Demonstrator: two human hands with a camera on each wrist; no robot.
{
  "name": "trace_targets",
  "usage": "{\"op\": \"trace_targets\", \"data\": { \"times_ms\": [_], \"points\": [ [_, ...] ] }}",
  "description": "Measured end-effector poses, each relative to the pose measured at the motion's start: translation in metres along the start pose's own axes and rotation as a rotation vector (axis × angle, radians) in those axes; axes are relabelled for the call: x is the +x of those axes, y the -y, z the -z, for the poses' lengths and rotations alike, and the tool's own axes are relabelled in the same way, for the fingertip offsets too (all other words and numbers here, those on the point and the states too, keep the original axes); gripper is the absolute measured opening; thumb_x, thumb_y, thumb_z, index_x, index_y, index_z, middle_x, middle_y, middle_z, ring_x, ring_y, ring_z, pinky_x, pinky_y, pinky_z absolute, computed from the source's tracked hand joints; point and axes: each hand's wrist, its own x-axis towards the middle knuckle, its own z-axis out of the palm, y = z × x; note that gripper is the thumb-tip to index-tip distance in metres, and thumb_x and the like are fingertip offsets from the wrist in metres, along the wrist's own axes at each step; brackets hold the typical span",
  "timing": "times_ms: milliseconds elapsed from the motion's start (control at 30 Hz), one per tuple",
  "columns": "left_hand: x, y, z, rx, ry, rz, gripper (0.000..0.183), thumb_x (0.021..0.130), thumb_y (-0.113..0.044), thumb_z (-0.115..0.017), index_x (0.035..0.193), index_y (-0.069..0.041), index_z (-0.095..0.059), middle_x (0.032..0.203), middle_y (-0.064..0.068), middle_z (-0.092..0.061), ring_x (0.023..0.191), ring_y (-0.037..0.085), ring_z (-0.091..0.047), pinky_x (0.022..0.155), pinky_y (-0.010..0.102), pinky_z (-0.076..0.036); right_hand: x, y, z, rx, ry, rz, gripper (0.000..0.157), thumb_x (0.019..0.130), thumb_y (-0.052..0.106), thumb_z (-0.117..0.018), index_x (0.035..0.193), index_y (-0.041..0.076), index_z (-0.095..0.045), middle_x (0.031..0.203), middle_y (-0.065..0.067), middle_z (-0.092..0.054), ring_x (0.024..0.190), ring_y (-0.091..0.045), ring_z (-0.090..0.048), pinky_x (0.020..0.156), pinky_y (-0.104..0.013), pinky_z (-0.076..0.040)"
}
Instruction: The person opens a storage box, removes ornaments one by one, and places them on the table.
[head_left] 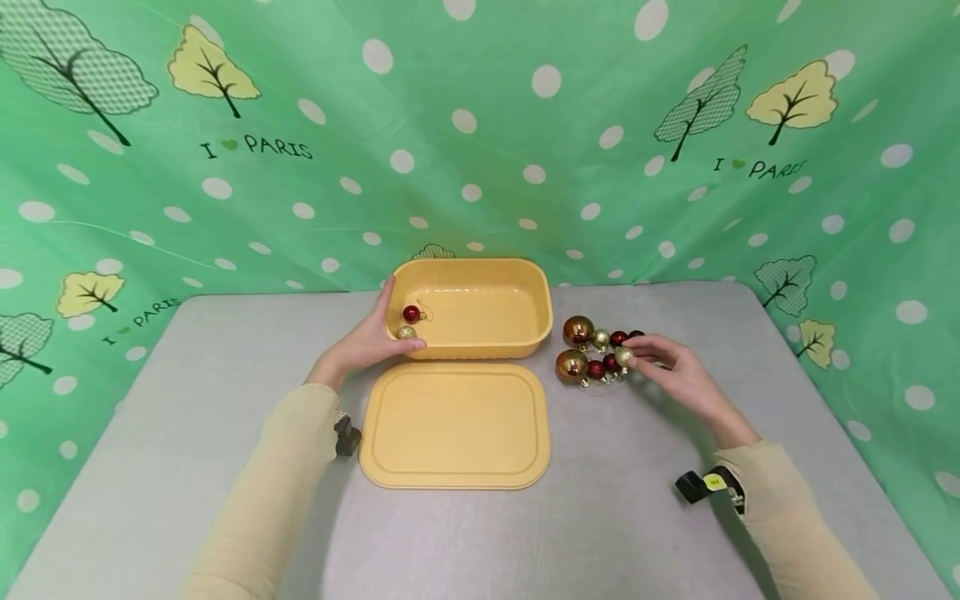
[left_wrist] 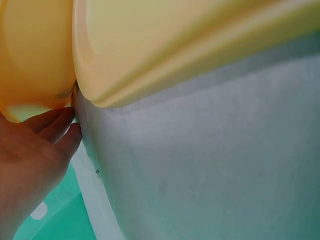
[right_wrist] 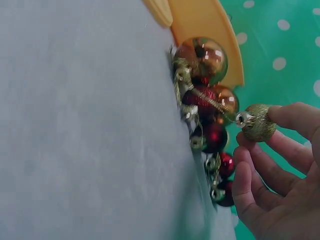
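Note:
A yellow plastic box (head_left: 480, 344) stands at the table's back edge, holding a red Christmas bauble (head_left: 411, 314) and a gold glitter bauble (head_left: 406, 332) at its left end. My left hand (head_left: 363, 340) holds the box's front left corner, thumb along the front and fingers against the left wall. Right of the box, my right hand (head_left: 686, 379) pinches another gold glitter bauble (right_wrist: 259, 123) between thumb and fingers, just above a cluster of baubles. Two large shiny copper-gold baubles (head_left: 572, 365), a small gold one (head_left: 601, 337) and several dark red ones (right_wrist: 215, 137) make up that cluster.
The matching yellow lid (head_left: 455, 427) lies flat in front of the box. Grey table surface (head_left: 630, 517) extends around it. Green dotted cloth (head_left: 480, 150) hangs behind and at both sides of the table.

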Motion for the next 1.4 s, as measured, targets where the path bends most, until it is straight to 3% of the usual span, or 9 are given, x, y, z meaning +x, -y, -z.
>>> {"op": "trace_targets", "data": {
  "times_ms": [267, 567, 667, 933, 1200, 1400],
  "points": [
    [0.0, -0.001, 0.0, 0.0, 0.004, 0.01, 0.121, 0.083, -0.024, -0.078, 0.152, -0.02, 0.021, 0.158, 0.013, 0.016, 0.144, 0.032, 0.005, 0.115, 0.049, -0.003, -0.002, -0.006, 0.007, -0.043, 0.014, -0.033, 0.033, 0.095, 0.006, -0.06, 0.126, -0.005, -0.057, 0.116, -0.023, -0.062, 0.097, -0.011, -0.058, 0.081, -0.018, -0.048],
    [-0.014, -0.037, 0.002, -0.021, 0.031, 0.023, 0.116, 0.083, -0.013, -0.076, 0.151, -0.004, 0.018, 0.156, 0.022, 0.017, 0.143, 0.04, 0.006, 0.114, 0.053, -0.003, -0.001, -0.01, 0.008, -0.046, 0.04, -0.093, 0.034, 0.093, 0.001, -0.059, 0.126, -0.007, -0.056, 0.12, -0.028, -0.058, 0.1, -0.034, -0.061, 0.077, -0.021, -0.05],
    [-0.013, -0.034, 0.002, -0.026, 0.026, 0.021, 0.116, 0.083, -0.013, -0.076, 0.151, -0.006, 0.018, 0.156, 0.021, 0.017, 0.143, 0.039, 0.006, 0.114, 0.053, -0.002, 0.0, -0.012, 0.007, -0.059, 0.047, -0.101, 0.035, 0.093, 0.002, -0.06, 0.126, -0.007, -0.056, 0.12, -0.029, -0.058, 0.101, -0.038, -0.06, 0.076, -0.022, -0.051],
    [-0.001, -0.003, 0.0, 0.009, 0.005, 0.01, 0.121, 0.083, -0.025, -0.078, 0.152, -0.02, 0.021, 0.158, 0.012, 0.017, 0.144, 0.032, 0.005, 0.115, 0.05, -0.004, 0.001, -0.014, 0.003, -0.126, 0.034, -0.11, 0.032, 0.093, 0.004, -0.061, 0.123, -0.006, -0.058, 0.115, -0.028, -0.06, 0.097, -0.039, -0.061, 0.071, -0.028, -0.053],
    [0.0, 0.0, 0.0, 0.007, -0.003, 0.008, 0.121, 0.082, -0.025, -0.078, 0.152, -0.02, 0.021, 0.159, 0.012, 0.015, 0.144, 0.031, 0.004, 0.115, 0.049, -0.004, 0.005, -0.013, -0.002, -0.185, 0.007, -0.082, 0.029, 0.092, 0.005, -0.062, 0.119, -0.007, -0.061, 0.113, -0.028, -0.062, 0.094, -0.039, -0.062, 0.076, -0.036, -0.052],
    [0.0, 0.0, 0.0, 0.002, -0.002, 0.004, 0.121, 0.083, -0.025, -0.078, 0.152, -0.021, 0.021, 0.159, 0.012, 0.015, 0.144, 0.031, 0.004, 0.115, 0.049, -0.004, 0.001, -0.009, 0.0, -0.195, -0.002, -0.095, 0.036, 0.092, 0.008, -0.063, 0.125, -0.006, -0.057, 0.113, -0.027, -0.061, 0.095, -0.04, -0.061, 0.075, -0.038, -0.052]
  ]
}}
